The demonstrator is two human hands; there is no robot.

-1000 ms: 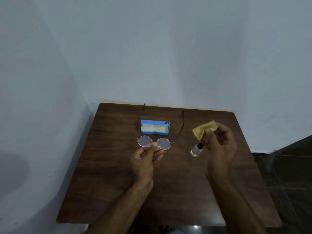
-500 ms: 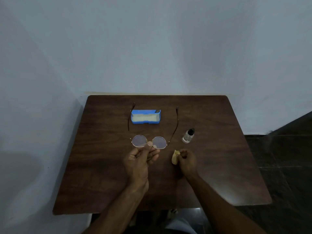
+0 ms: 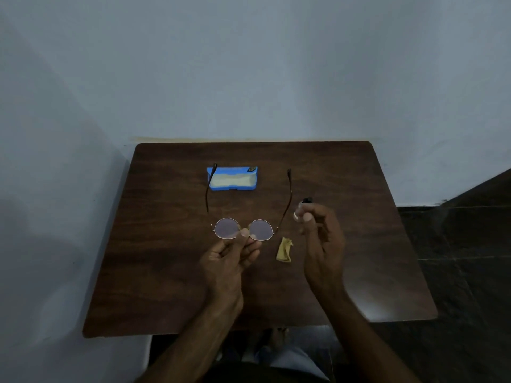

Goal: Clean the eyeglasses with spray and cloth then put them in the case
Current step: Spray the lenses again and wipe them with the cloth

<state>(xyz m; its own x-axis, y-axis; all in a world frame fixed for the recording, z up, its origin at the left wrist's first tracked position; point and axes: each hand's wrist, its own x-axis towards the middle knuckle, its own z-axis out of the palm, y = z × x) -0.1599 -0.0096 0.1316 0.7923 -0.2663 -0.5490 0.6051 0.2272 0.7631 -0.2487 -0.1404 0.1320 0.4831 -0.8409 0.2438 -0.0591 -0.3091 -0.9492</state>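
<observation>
Case (image 3: pixel 232 178) lies open near the far edge of the table (image 3: pixel 166 272); the wall just behind it closes off that side. Bare wood left and right of the case allows side access. In front of the case, the left hand (image 3: pixel 229 255) holds up the eyeglasses (image 3: pixel 243 229), one temple crossing the case's left end in view. To the near right of the case, the right hand (image 3: pixel 320 236) grips the spray bottle (image 3: pixel 304 205), and the cloth (image 3: pixel 284 250) lies on the wood.

Blue case (image 3: pixel 232 170), yellow cloth (image 3: pixel 284 249), dark wood-grain table (image 3: pixel 166 244)
</observation>
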